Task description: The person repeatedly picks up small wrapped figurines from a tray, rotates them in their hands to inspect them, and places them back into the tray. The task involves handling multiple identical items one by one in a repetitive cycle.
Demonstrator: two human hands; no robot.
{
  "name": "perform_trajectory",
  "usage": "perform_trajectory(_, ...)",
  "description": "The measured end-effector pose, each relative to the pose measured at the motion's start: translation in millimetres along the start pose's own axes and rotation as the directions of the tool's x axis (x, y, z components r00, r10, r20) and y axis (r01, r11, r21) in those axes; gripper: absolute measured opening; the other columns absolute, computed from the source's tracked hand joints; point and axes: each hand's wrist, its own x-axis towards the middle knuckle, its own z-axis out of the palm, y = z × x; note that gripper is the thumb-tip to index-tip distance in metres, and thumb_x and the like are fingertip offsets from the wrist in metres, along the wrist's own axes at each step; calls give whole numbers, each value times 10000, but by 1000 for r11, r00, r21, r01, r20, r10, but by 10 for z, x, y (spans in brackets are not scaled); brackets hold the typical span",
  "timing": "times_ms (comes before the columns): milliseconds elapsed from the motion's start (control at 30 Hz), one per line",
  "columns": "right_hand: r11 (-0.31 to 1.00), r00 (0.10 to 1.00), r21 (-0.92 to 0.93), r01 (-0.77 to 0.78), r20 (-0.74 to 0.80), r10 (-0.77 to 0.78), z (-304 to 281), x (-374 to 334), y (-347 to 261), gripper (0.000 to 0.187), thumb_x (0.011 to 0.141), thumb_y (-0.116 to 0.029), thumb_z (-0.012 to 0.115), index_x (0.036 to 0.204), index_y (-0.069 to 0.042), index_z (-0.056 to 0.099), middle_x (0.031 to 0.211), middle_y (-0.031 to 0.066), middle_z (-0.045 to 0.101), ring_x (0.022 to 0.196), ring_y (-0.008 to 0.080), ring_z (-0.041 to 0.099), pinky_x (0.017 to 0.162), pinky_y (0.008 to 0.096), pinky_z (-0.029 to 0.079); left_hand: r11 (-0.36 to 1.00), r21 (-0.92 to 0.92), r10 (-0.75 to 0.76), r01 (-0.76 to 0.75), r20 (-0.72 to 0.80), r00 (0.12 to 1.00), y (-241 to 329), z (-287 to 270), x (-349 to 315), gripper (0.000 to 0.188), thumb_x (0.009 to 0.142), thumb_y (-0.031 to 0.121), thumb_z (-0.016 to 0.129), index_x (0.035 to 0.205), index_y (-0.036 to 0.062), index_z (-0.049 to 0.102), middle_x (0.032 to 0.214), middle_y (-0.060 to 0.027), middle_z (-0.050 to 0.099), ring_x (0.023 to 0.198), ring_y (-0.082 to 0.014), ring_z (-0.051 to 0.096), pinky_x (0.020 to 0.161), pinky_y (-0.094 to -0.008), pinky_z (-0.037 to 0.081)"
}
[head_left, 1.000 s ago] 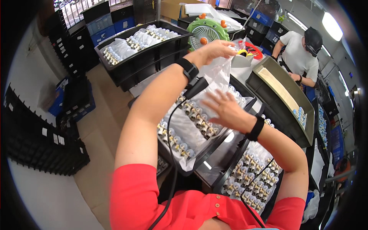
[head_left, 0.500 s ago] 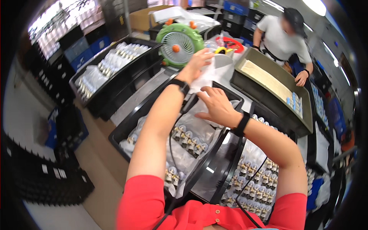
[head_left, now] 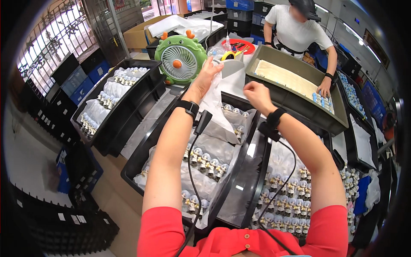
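Observation:
Above the far end of the middle black bin (head_left: 141, 169), my left hand (head_left: 206, 78) is closed on a white sheet (head_left: 214, 109). The sheet hangs from it, with a lower corner over the figurines. My right hand (head_left: 258, 95) is held to the right of the sheet, apart from it, fingers curled in; what they hold, if anything, is hidden. Inside the bin stand rows of small pale-haired figurines (head_left: 207, 165) between layers of crumpled translucent wrapping (head_left: 197, 182). Part of a far row shows to the right of the sheet.
A second bin of figurines (head_left: 284, 203) stands at right, another black bin (head_left: 124, 113) at left. Beyond are a green fan (head_left: 182, 60), yellow tape (head_left: 228, 55) and a red tray (head_left: 245, 45). Across from me, a co-worker (head_left: 297, 32) reaches into a grey-green tub (head_left: 291, 100).
My right hand has gone from open, spread fingers to curled ones and moved off the sheet toward the right. The sheet now hangs lower over the bin. The head view has shifted.

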Motion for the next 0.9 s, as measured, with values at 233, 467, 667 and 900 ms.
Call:
perform_trajectory(233,840,916,450,-303,382,126,-240,-233,11,382,840,-400,658,979,-45,643,858,19,636,737,93,562,688,272,466,993,-94,-76,65,-123,989,-209,231,56,962,828,472,625,1478,36,65,1526,-154,161,1373,-375,199,1082,-551,132)
perform_trajectory(467,636,910,669,-386,388,144,71,-54,-265,216,807,-207,679,933,-38,634,765,24,611,624,88,527,510,215,379,931,-362,-2,-43,-122,992,-107,585,50,852,887,536,524,1464,41,140,1510,-173,164,1327,-383,268,1083,-477,212)
perform_trajectory(667,799,870,345,-492,236,434,-170,283,399,181,774,-178,684,857,-23,640,763,93,644,614,159,582,492,295,432,916,339,186,-213,113,976,145,501,-271,644,889,503,537,1362,79,431,1370,-152,447,1279,-285,393,1067,-448,264)
perform_trajectory(900,893,993,-445,-69,-117,18,-441,104,525,288,760,-124,601,1035,-36,600,966,201,654,908,381,626,789,444,502,183,880,141,-437,417,898,-430,581,-526,527,860,502,562,1314,240,508,1382,-190,425,1235,-434,393,1006,-488,351)
